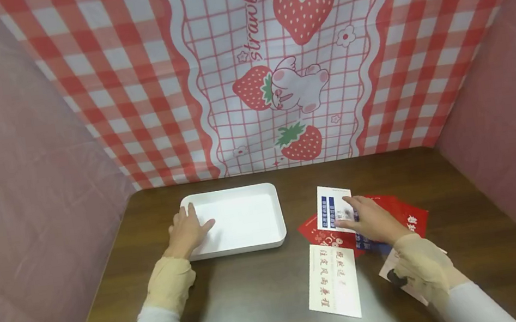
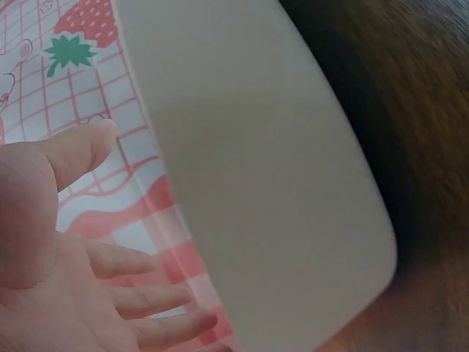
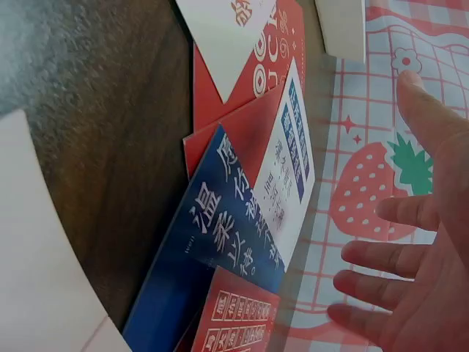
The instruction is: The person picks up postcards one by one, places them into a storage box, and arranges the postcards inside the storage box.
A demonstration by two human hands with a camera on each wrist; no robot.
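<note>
At the left end of a white rectangular tray, my left hand hovers with spread, relaxed fingers over the rim. The left wrist view shows that hand beside the tray's pale side, its palm bare. My right hand is over a fanned pile of cards, thumb and fingers extended around the right part of a white card with blue text bars. In the right wrist view its fingers are straight and apart from the cards. Beneath the white card lie a blue card and red cards.
A cream card with brown writing lies in front of the pile. Another pale card sits partly hidden under my right wrist. The brown table ends at a red-and-white checked strawberry cloth; pink cloth stands at both sides.
</note>
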